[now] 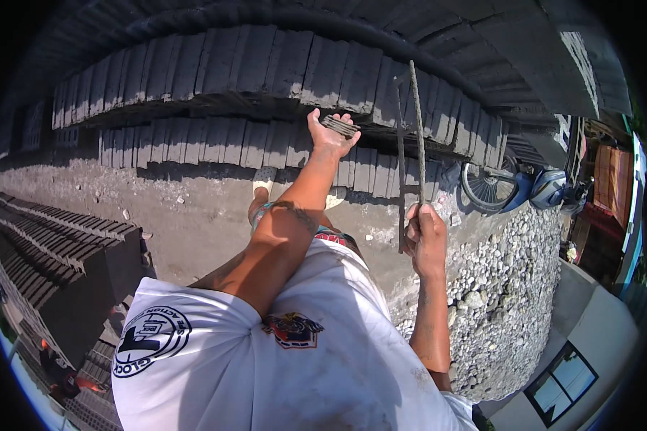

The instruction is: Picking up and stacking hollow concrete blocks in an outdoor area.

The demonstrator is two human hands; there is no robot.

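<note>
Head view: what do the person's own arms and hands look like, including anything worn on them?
The left hand and right hand are ungloved, with no watch visible on either wrist. The shirt's short sleeves are white; the left sleeve bears a round black emblem. A dark, tattoo-like marking shows on the left arm.

Head-worn fisheye, facing down, near white shirt [316,373]

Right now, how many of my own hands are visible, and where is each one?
2. Your left hand is palm up near the grey blocks, small dark pieces resting on it. Your right hand, farther right, grips a long rod. Neither is hidden.
</note>
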